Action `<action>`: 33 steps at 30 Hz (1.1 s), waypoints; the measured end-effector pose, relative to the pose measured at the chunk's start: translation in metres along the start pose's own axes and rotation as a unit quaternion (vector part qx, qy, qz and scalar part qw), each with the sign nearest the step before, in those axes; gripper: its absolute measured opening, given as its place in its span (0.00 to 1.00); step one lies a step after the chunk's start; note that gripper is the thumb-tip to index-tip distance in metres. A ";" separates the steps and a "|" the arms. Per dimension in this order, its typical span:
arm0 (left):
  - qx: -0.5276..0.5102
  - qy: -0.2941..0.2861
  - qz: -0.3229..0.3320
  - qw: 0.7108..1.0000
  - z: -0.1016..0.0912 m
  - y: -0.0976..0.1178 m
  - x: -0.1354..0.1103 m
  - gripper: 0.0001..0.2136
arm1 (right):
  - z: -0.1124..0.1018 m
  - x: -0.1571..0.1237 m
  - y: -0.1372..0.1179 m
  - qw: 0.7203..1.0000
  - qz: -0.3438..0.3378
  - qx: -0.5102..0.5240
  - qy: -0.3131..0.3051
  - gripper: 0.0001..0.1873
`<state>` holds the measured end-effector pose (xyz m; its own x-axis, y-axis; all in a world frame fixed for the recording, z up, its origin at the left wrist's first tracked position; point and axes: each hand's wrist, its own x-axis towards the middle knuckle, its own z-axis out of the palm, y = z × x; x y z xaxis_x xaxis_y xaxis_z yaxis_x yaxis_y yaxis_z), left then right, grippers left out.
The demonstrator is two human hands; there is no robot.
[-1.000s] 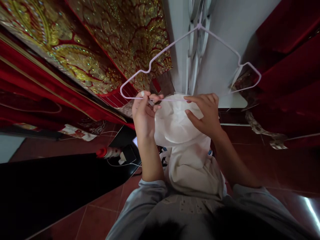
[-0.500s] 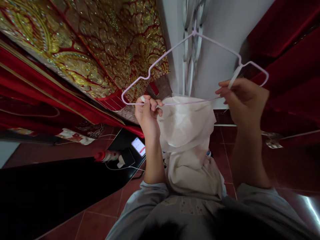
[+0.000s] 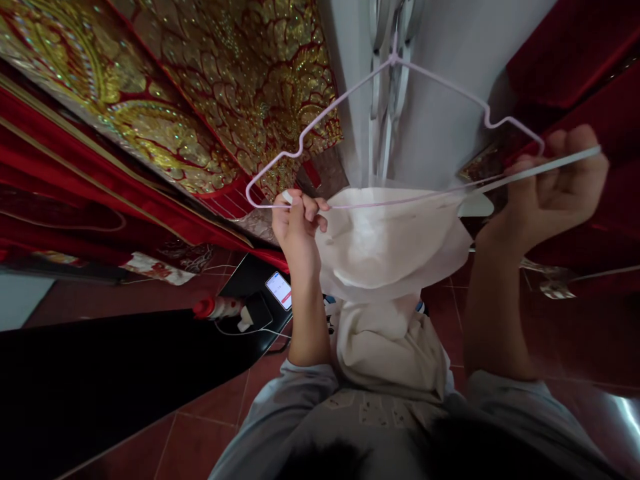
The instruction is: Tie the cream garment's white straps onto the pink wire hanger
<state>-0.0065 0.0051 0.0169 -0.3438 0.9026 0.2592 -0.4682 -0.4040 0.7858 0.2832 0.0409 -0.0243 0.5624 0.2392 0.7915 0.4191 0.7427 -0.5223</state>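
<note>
A pale lilac hanger point(image 3: 345, 97) hangs in front of me, its neck up against grey metal bars. My left hand point(image 3: 300, 223) is closed on the left end of its bottom bar, with a bit of white strap showing at the fingers. A white garment point(image 3: 385, 233) spreads below the bar; its upper edge is pulled sideways. Out past the hanger's right end, my right hand point(image 3: 555, 187) has its fingers curled round a white strap point(image 3: 545, 168), stretched tight from the garment. Where the strap joins the garment is hard to make out.
Gold-and-red sequined garments point(image 3: 240, 87) hang at the left, dark red cloth point(image 3: 580, 67) at the right. On a black table point(image 3: 125, 373) are a lit phone point(image 3: 279, 291), a red-capped bottle point(image 3: 215, 308) and a cable. Beige cloth point(image 3: 390, 347) lies at my lap.
My right hand has moved right and slightly up, drawing the strap off the hanger's right notch and out beyond its end. The white garment has widened rightward. My left hand has barely moved.
</note>
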 end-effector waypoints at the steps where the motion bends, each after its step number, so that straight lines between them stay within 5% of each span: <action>1: 0.003 -0.001 0.002 1.000 0.001 -0.001 0.000 0.12 | 0.002 -0.006 -0.015 0.999 -0.026 -0.013 -0.021 0.23; 3: 0.014 0.000 0.007 1.000 0.001 -0.003 -0.002 0.12 | 0.011 -0.016 -0.043 0.973 -0.038 -0.069 -0.219 0.23; 5: 0.034 0.006 0.010 0.999 0.001 -0.005 -0.003 0.14 | 0.022 -0.023 -0.061 0.898 -0.030 -0.124 -0.421 0.23; 7: 0.059 0.006 0.009 0.998 -0.003 -0.004 -0.003 0.14 | 0.030 -0.028 -0.068 0.851 -0.015 -0.158 -0.501 0.21; 11: 0.130 0.003 0.024 0.991 -0.016 0.004 -0.001 0.14 | 0.032 -0.035 -0.066 0.870 -0.019 -0.164 -0.464 0.17; 15: 0.142 0.114 0.107 0.978 -0.029 0.015 0.004 0.09 | 0.029 -0.042 -0.067 0.881 -0.044 -0.137 -0.452 0.16; 19: 0.175 0.172 0.194 0.950 -0.039 0.020 0.013 0.15 | 0.033 -0.044 -0.068 0.879 -0.032 -0.144 -0.454 0.17; 23: 0.216 0.122 0.216 0.944 -0.052 0.023 0.022 0.09 | 0.035 -0.046 -0.069 0.873 -0.017 -0.158 -0.461 0.18; 28: 0.248 -0.038 0.178 0.952 -0.065 0.031 0.027 0.29 | 0.033 -0.046 -0.067 0.877 -0.024 -0.168 -0.449 0.16; 33: 0.279 -0.062 0.146 0.947 -0.050 0.043 0.038 0.22 | 0.033 -0.042 -0.065 0.878 -0.022 -0.189 -0.439 0.14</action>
<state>-0.0808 0.0148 0.0321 -0.2788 0.7884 0.5484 0.1473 -0.5292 0.8356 0.2089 0.0028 -0.0129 -0.1570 0.7295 0.6658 0.7267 0.5418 -0.4223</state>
